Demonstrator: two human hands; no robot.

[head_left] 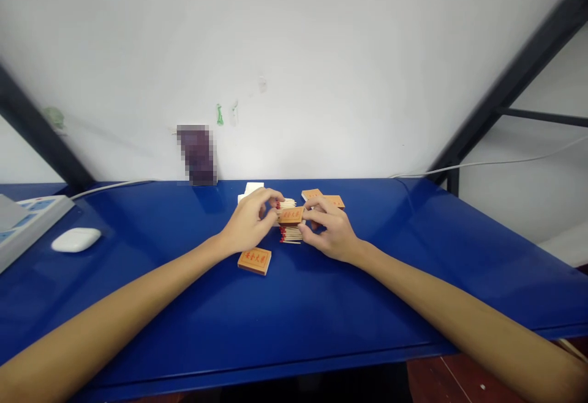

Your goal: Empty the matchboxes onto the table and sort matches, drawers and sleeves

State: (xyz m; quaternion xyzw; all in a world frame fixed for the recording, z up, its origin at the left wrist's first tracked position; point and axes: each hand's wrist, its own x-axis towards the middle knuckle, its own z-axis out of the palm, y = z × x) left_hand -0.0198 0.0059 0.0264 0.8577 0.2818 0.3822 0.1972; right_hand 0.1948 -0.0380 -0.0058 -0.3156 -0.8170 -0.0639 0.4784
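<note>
An orange matchbox (291, 215) with red lettering is held between my two hands over the blue table. My left hand (255, 218) has thumb and fingers closed at its left end. The fingertips of my right hand (331, 229) pinch its right end. Matches with red heads (291, 235) lie in a loose pile just below the box, heads to the left. More matches (287, 204) show right behind it. Another matchbox (255, 260) lies on the table near my left wrist. Behind my right hand lie two more matchboxes (334, 201), partly covered by the fingers.
White pieces (254, 188) lie behind my left hand. A white rounded case (76, 240) and a white and blue box (34, 222) are at the left on the blue table (367, 317). A pixelated dark object (198, 155) stands against the wall. Black frame bars slant up both sides.
</note>
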